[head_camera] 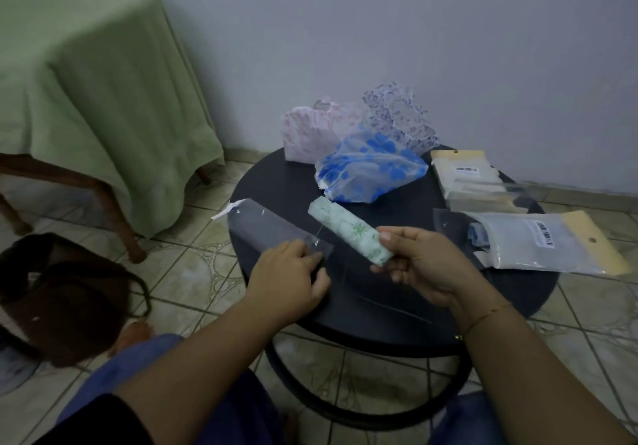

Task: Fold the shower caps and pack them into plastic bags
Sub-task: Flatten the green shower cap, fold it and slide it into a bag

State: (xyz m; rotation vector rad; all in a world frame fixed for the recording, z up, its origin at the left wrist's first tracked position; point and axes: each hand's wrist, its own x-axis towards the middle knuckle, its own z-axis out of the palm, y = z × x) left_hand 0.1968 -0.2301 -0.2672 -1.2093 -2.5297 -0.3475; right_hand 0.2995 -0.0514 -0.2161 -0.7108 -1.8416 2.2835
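So you were sitting at a small round black table [362, 310] with a ring-shaped black base, parked right up against a plain pale grey-blue wall [414, 30]. The floor [193, 272] was beige tile with a swirly pattern, looking a bit scuffed. Off to your left stood a wooden-legged table draped in a green cloth [93, 99], and a dark brown bag [65, 299] slumped on the tiles just below it.

Your right hand [424, 265] was closed around one end of a folded shower cap [352, 230], white with green flowers, rolled into a tight stick and held tilted just above the tabletop. Your left hand [290, 272] pinched the near end of a clear plastic bag [272, 227] that lay flat across the table's left edge, its white flap sticking out past the rim. The cap and bag sat just beside each other, not touching as far as I could tell.

At the back of the table were three unfolded caps bunched together: a pink one [310, 134], a blue-flowered one [369, 168] in front, and a purple-print one [400, 116] behind. On the right side lay a stack of packets [473, 182] with a barcode label, and nearer to you a bigger packed bag [542, 244] with a tan header and something blue inside.
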